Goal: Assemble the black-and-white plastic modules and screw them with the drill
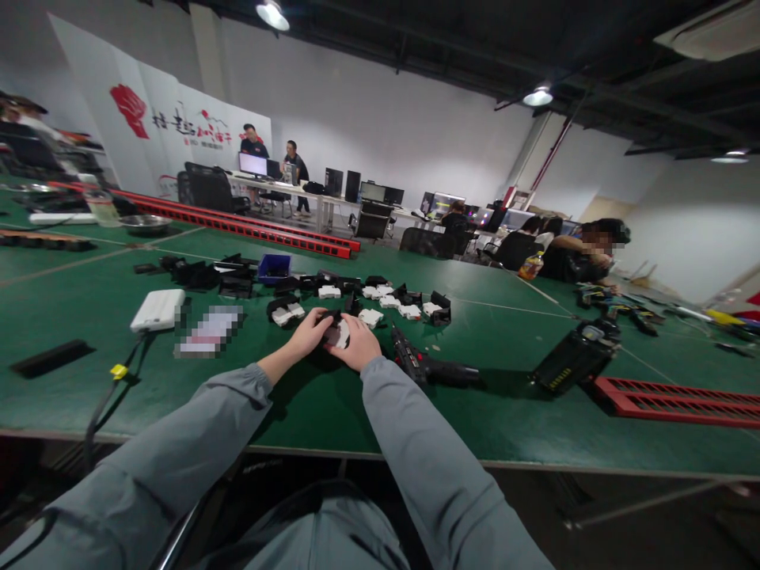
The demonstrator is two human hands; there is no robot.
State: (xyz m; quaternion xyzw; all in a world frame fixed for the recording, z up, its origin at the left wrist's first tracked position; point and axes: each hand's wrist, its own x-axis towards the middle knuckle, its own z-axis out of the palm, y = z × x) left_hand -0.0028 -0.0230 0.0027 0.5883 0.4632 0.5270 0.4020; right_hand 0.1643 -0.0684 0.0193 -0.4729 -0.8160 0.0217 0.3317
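Both hands meet around a black-and-white part (338, 334) low over the green table (309, 423). My left hand (307, 332) grips its left side, with fingers closed on it. On the right side my right hand (359, 343) holds the same part, thumb and fingers round it. Just beyond the hands lie several white pieces (371, 317) and black pieces (440, 307). A black power driver (436, 368) rests on its side, right of my right hand. The underside of the held part is hidden.
A white box (157, 309) with a cable and a blurred flat object (210, 331) lie left. A blue bin (275, 268) stands behind. Right are a black device (575, 358) and a red slotted rail (682, 401). Other people sit or stand farther off.
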